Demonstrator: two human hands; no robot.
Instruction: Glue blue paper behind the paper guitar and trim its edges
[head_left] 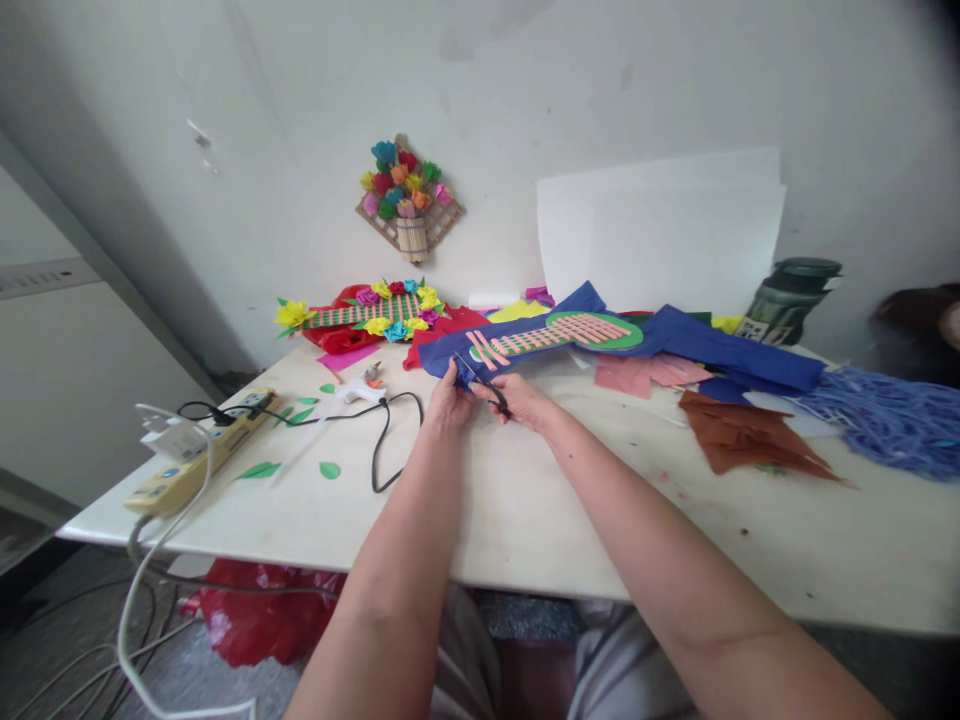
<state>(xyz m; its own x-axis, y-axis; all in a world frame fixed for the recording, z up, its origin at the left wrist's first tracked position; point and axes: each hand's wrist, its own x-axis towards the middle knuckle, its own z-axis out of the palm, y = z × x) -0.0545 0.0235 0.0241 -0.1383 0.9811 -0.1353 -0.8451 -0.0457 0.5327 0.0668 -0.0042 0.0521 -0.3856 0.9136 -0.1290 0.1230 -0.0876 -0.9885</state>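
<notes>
Dark-handled scissors (501, 404) are gripped in my right hand (526, 402). Their blades point up and left across the near left end of a blue sheet of crepe-like paper (436, 358). My left hand (447, 402) pinches that sheet's near edge, just left of the blades. On top of the blue sheet lies a green, guitar-shaped piece (636, 332) woven with pink strips, its narrow end close to the scissors. Whether the blades are apart is too small to make out.
A glue gun (361, 390) with a looping black cord and several green paper leaves (330, 469) lie left, near a power strip (202, 455). Behind is a flower-trimmed woven piece (360, 316). Brown paper (739, 440), blue yarn (892, 425) and a dark bottle (787, 300) stand right.
</notes>
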